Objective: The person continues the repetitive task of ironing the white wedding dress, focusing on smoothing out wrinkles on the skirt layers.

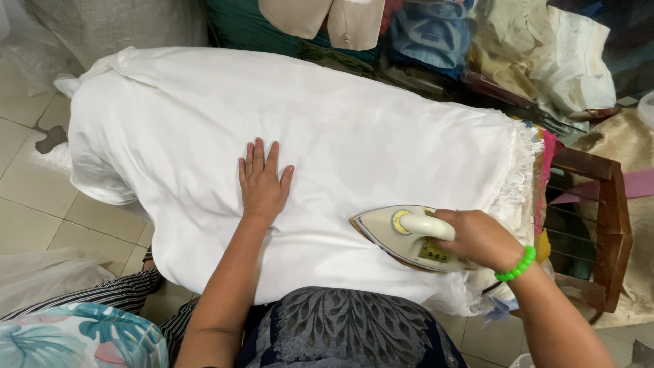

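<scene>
A large white cloth (pixel 327 116) is spread over an ironing surface and hangs off its left side. My left hand (pixel 262 180) lies flat on the cloth near its middle, fingers together and pointing away from me. My right hand (pixel 480 238), with a green bead bracelet on its wrist, grips the handle of a cream-coloured electric iron (pixel 398 232). The iron rests on the cloth at the near right, its tip pointing left toward my left hand.
A wooden chair frame (pixel 606 218) stands at the right. Piles of folded and bagged fabrics (pixel 477 41) crowd the back. Tiled floor (pixel 34 191) lies to the left, with a floral cushion (pixel 75 337) at the bottom left.
</scene>
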